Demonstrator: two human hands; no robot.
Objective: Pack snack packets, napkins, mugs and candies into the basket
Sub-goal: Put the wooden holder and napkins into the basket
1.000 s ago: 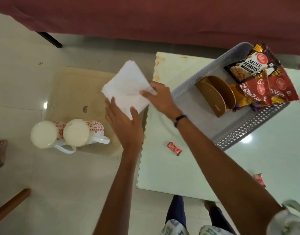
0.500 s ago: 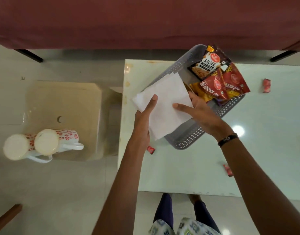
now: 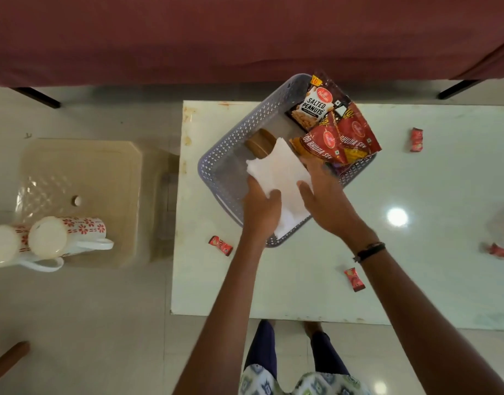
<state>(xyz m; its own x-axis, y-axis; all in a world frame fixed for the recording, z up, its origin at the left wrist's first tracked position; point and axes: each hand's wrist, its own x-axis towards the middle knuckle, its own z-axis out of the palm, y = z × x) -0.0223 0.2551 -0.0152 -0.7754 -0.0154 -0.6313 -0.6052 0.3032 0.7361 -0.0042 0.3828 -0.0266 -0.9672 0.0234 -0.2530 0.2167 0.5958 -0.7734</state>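
A grey perforated basket (image 3: 225, 155) sits on the white table (image 3: 302, 280). Both hands hold a stack of white napkins (image 3: 282, 172) inside the basket: my left hand (image 3: 260, 209) grips its near left side, my right hand (image 3: 324, 201) its right side. The far napkin edge meets a brown wooden holder (image 3: 259, 142). Snack packets fill the basket's far right corner: salted peanuts (image 3: 313, 105) and red sev packets (image 3: 356, 132). Red candies lie on the table at the left (image 3: 220, 245), near my right forearm (image 3: 354, 279) and at the far right (image 3: 416, 139). Two white mugs with red flowers (image 3: 48, 240) stand at the left.
The mugs rest on a beige plastic stool (image 3: 102, 178) left of the table. A maroon-covered piece of furniture (image 3: 245, 35) runs along the far side. A clear wrapper and another red candy (image 3: 500, 250) lie at the table's right edge. My legs show below the table.
Both hands carried the napkins from above the stool to the right and lowered them into the basket, against the wooden holder.
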